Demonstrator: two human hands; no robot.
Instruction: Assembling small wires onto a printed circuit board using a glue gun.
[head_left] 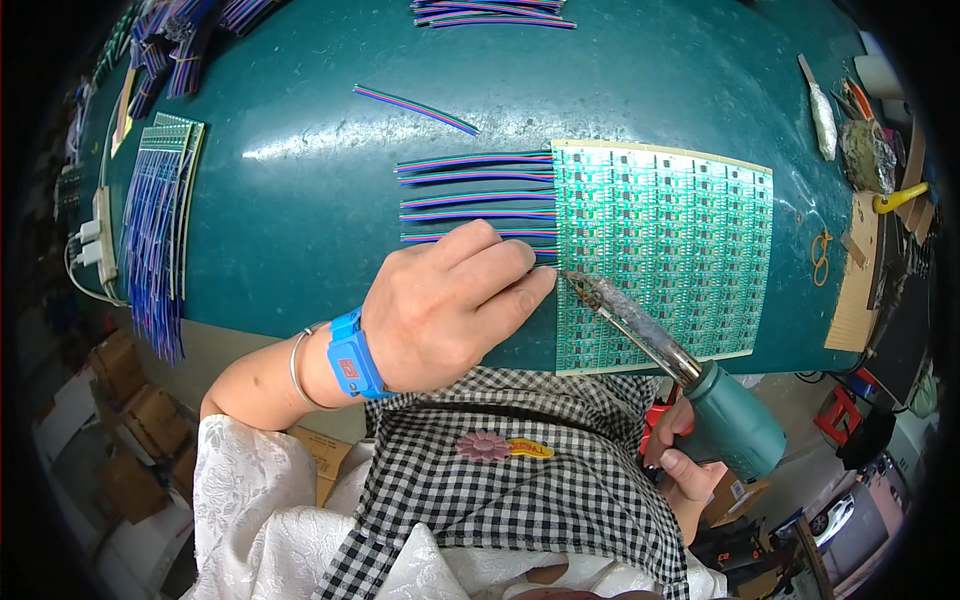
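A green circuit board panel (664,255) with a pale border and rows of small components lies on the teal mat. Several multi-strand ribbon wires (475,196) run leftward from its left edge. My left hand (450,300) is closed at that edge, thumb and fingertips pinching a ribbon wire (546,254) mostly hidden behind the fingers. From the lower right, my right hand (690,465) grips a soldering iron (740,425) with a green handle. The iron's tip touches or nearly touches the board's left edge beside my left fingertips; which, I cannot tell.
One loose ribbon wire (417,109) lies beyond the board, and a wire bundle (492,12) sits at the far edge. Wired boards (160,230) are stacked at left near a power strip (103,240). Orange-handled scissors (821,257) and a cardboard piece (851,275) lie at right.
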